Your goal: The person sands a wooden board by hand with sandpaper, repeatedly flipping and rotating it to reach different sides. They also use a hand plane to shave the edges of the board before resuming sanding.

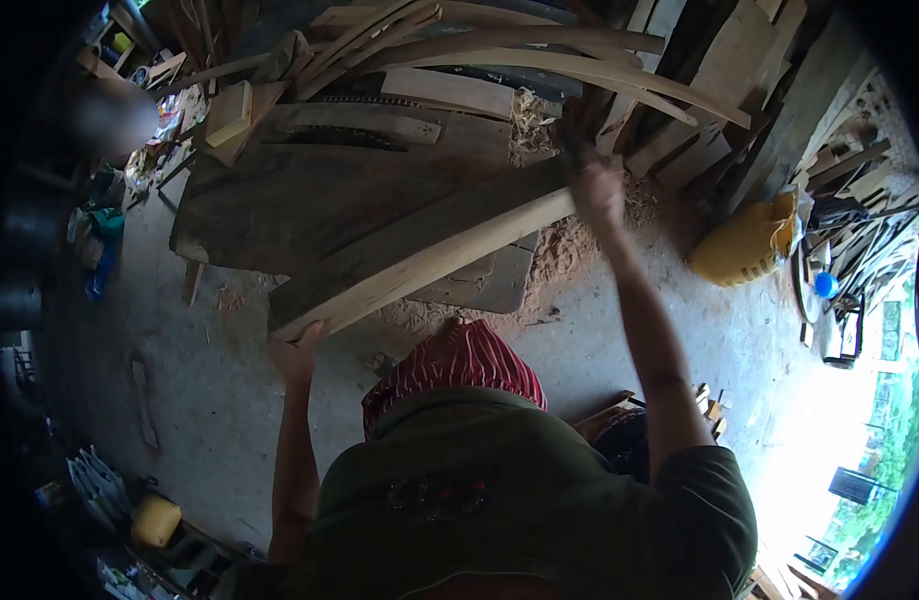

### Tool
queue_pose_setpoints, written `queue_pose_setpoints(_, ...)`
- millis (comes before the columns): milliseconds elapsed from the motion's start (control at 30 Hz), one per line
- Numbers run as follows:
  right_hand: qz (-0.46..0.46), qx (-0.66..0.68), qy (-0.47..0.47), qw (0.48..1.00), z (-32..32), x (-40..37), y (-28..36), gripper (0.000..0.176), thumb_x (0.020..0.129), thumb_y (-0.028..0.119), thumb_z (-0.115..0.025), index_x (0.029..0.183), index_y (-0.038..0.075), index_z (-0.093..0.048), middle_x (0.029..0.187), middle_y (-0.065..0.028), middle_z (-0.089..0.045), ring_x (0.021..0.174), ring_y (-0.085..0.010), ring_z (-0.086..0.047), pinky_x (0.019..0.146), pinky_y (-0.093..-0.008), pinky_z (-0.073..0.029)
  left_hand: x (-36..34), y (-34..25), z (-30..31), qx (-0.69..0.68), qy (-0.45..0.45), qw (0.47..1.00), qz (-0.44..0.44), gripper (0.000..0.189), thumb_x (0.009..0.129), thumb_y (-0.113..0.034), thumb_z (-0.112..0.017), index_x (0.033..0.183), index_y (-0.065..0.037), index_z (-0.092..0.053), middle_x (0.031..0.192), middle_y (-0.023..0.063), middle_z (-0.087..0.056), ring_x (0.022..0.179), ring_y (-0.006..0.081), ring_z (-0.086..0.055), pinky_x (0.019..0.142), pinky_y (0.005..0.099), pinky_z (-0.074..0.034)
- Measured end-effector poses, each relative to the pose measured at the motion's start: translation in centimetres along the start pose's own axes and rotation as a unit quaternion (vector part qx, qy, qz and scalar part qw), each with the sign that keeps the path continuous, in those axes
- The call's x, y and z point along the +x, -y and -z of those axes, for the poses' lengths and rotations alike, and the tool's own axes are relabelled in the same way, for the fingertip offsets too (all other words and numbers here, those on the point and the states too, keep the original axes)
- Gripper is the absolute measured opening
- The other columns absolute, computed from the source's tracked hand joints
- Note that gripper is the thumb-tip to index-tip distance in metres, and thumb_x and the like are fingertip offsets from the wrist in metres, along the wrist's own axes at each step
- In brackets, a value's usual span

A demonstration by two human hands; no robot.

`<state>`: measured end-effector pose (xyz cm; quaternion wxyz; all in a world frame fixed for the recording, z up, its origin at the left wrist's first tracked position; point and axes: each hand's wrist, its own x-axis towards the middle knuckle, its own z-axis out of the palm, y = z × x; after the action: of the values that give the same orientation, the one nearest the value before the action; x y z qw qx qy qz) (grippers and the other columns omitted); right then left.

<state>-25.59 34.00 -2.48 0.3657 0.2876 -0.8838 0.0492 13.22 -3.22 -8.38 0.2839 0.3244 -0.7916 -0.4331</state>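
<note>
A long thick wooden beam [430, 255] slants across the middle of the view, its upper face dark and its near side pale. My left hand [298, 350] grips the lower left end, with the thumb up against the pale side. At the upper right end, my right hand [600, 190] is closed and slightly blurred, with a dark shape [577, 130] just beyond its knuckles. I cannot tell what that hand holds. Beneath the beam lies a broad dark wooden board [270, 200].
Curved wooden strips [540, 62] and planks [725, 70] are piled at the back. Sawdust [560, 265] covers the concrete floor [215, 400] near the board. A yellow sack [742, 245] stands at right, a yellow jerrycan [157, 520] at lower left. Another person [110, 115] is at upper left.
</note>
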Motion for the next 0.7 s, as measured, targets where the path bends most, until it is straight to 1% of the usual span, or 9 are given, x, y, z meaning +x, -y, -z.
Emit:
queue_pose_setpoints(133,0.229,0.079,0.166,0.956,4.8,-1.9,9.9,0.027,0.095,0.022,-0.048,0.113,0.013,-0.065,0.1,-0.0026,-0.068,0.084,-0.0198,-0.067,0.104,-0.0493,-0.04,0.0,0.9,-0.1,-0.015,0.028,0.999,0.028,0.046,0.067,-0.02,-0.083,0.099,0.007,-0.066,0.093,0.0159,-0.07,0.083,0.0218,-0.068,0.075,0.0344,-0.053)
queue_pose_setpoints(233,0.053,-0.034,0.442,0.895,1.6,-0.6,3.2,0.016,0.09,0.02,-0.052,0.094,0.015,-0.067,0.091,-0.0051,-0.069,0.073,-0.0153,-0.066,0.063,-0.0352,-0.054,0.1,0.1,0.2,-0.02,0.084,0.995,0.048,0.047,0.066,-0.021,-0.084,0.1,0.007,-0.066,0.092,0.0157,-0.071,0.083,0.0235,-0.069,0.075,0.0345,-0.053)
queue_pose_setpoints(267,-0.007,-0.003,0.167,0.986,-4.1,-4.7,-3.3,0.019,0.091,0.022,-0.052,0.084,0.015,-0.068,0.08,-0.0086,-0.069,0.072,-0.0177,-0.067,0.066,-0.0349,-0.053,0.2,0.2,0.4,-0.018,0.063,0.997,0.05,0.047,0.066,-0.021,-0.084,0.1,0.007,-0.066,0.092,0.0157,-0.071,0.083,0.0235,-0.069,0.075,0.0345,-0.053)
queue_pose_setpoints(333,-0.263,0.053,0.236,0.934,0.4,0.8,-4.9,0.031,0.095,0.032,-0.054,0.093,0.005,-0.069,0.083,-0.0156,-0.069,0.076,-0.0315,-0.066,0.073,-0.0412,-0.053,0.5,0.7,0.5,0.063,0.094,0.993,0.037,0.05,0.065,-0.023,-0.085,0.102,0.005,-0.066,0.093,0.0157,-0.072,0.084,0.0246,-0.07,0.076,0.0349,-0.054)
queue_pose_setpoints(367,-0.43,0.241,0.281,0.824,-2.3,0.0,-8.3,0.041,0.098,0.037,-0.052,0.114,0.001,-0.064,0.101,-0.0155,-0.069,0.087,-0.0286,-0.065,0.083,-0.0378,-0.05,0.7,0.2,0.5,0.065,0.073,0.994,0.044,0.05,0.065,-0.023,-0.085,0.102,0.005,-0.066,0.093,0.0157,-0.072,0.084,0.0246,-0.07,0.076,0.0349,-0.054)
queue_pose_setpoints(400,-0.36,0.523,0.048,0.771,-4.7,-2.0,-8.8,0.046,0.1,0.037,-0.051,0.129,0.001,-0.055,0.113,-0.0118,-0.065,0.097,-0.0211,-0.06,0.09,-0.0327,-0.045,0.9,-0.8,0.3,0.054,0.06,0.997,0.016,0.051,0.065,-0.025,-0.085,0.103,0.003,-0.066,0.093,0.0158,-0.072,0.085,0.0251,-0.07,0.076,0.0353,-0.054)
queue_pose_setpoints(467,-0.516,0.565,0.042,0.642,-3.5,-1.7,-6.0,0.048,0.1,0.033,-0.052,0.135,0.0,-0.047,0.12,-0.0085,-0.06,0.105,-0.0178,-0.055,0.094,-0.0319,-0.042,0.8,-2.1,0.2,0.053,0.031,0.998,0.001,0.052,0.065,-0.027,-0.085,0.104,0.002,-0.067,0.093,0.0159,-0.072,0.086,0.0255,-0.071,0.076,0.0358,-0.054)
queue_pose_setpoints(567,-0.438,0.601,-0.068,0.665,-5.0,-1.0,-3.4,0.045,0.099,0.032,-0.054,0.13,0.0,-0.053,0.114,-0.009,-0.062,0.102,-0.0195,-0.056,0.093,-0.0326,-0.043,1.4,-3.4,0.7,0.121,0.043,0.991,0.037,0.054,0.068,-0.035,-0.083,0.106,0.0,-0.067,0.093,0.0155,-0.072,0.087,0.0268,-0.071,0.076,0.0363,-0.053)
queue_pose_setpoints(700,-0.438,0.504,-0.003,0.745,-7.8,0.6,-4.3,0.046,0.097,0.038,-0.054,0.121,-0.001,-0.061,0.113,-0.0134,-0.066,0.104,-0.0245,-0.06,0.093,-0.0366,-0.043,2.8,-5.3,0.4,0.065,0.056,0.992,0.094,0.055,0.074,-0.048,-0.076,0.102,-0.001,-0.07,0.094,0.015,-0.072,0.088,0.0307,-0.07,0.078,0.0377,-0.053)
